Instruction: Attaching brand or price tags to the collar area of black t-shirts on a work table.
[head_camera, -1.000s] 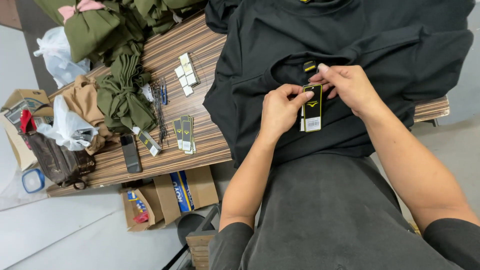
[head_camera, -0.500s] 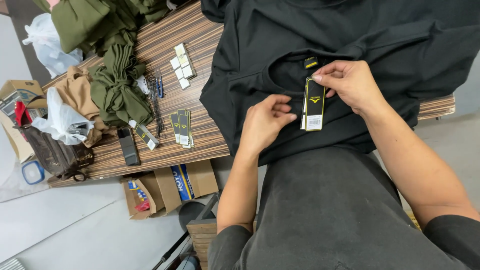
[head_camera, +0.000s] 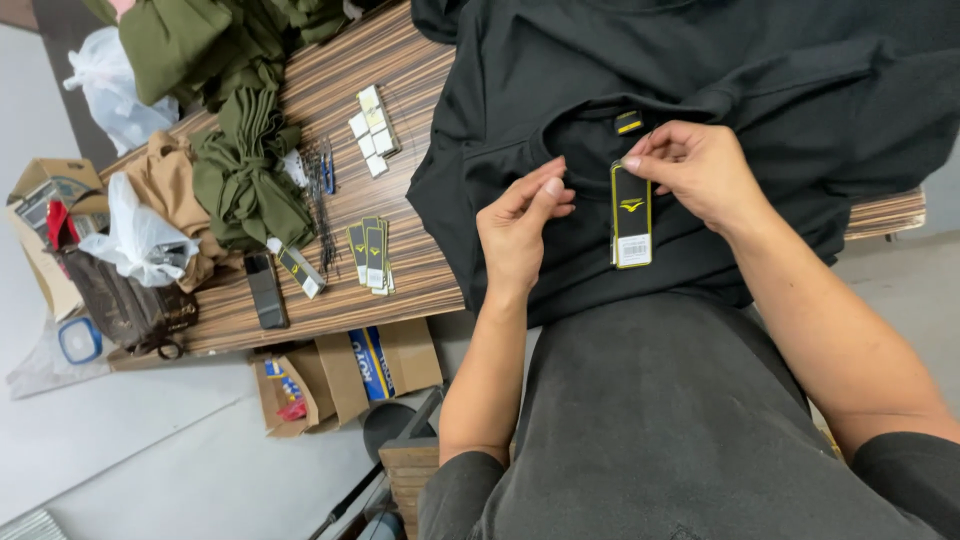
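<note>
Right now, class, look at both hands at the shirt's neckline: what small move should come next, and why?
Probably bring the left hand back to the black shirt collar to steady it: the right hand pinches the top of the hang tag there, while the left hovers open beside it.

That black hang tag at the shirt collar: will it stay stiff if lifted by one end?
Probably stiff: the hang tag lies flat and straight-edged under the right hand. Likely very light, thin card. The black shirt beneath looks floppy and may lift along.

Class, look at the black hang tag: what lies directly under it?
The black hang tag lies on the black shirt, held at its top by the right hand. The striped wooden table beneath is covered there.
</note>
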